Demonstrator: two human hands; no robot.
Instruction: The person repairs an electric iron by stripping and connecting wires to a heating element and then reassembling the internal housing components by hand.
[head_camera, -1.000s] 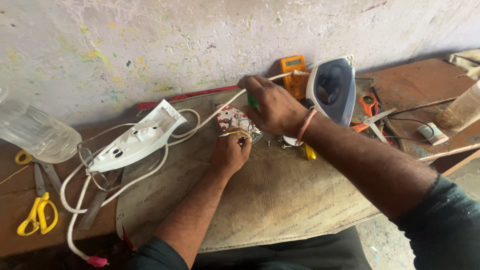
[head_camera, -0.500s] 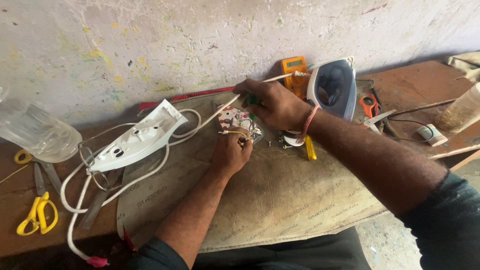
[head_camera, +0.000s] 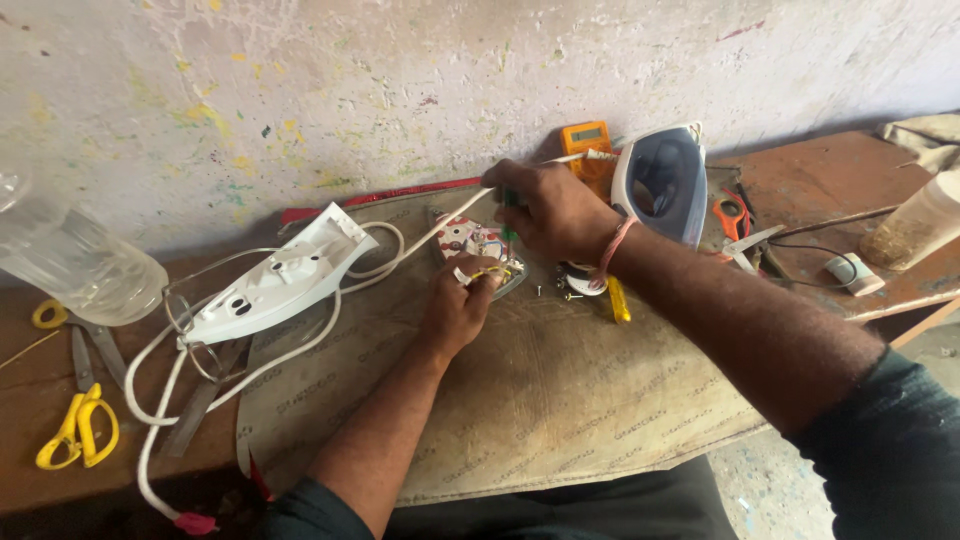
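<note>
Left hand (head_camera: 455, 312) closed, pinching yellow wire (head_camera: 487, 272) on iron base (head_camera: 475, 245) just beyond fingertips. Right hand (head_camera: 555, 212) gripping green-handled screwdriver (head_camera: 510, 212), tip down onto base. Best: keep driver vertical, wire pinned. Beyond: iron shell (head_camera: 665, 185), yellow multimeter (head_camera: 587, 140).
</note>
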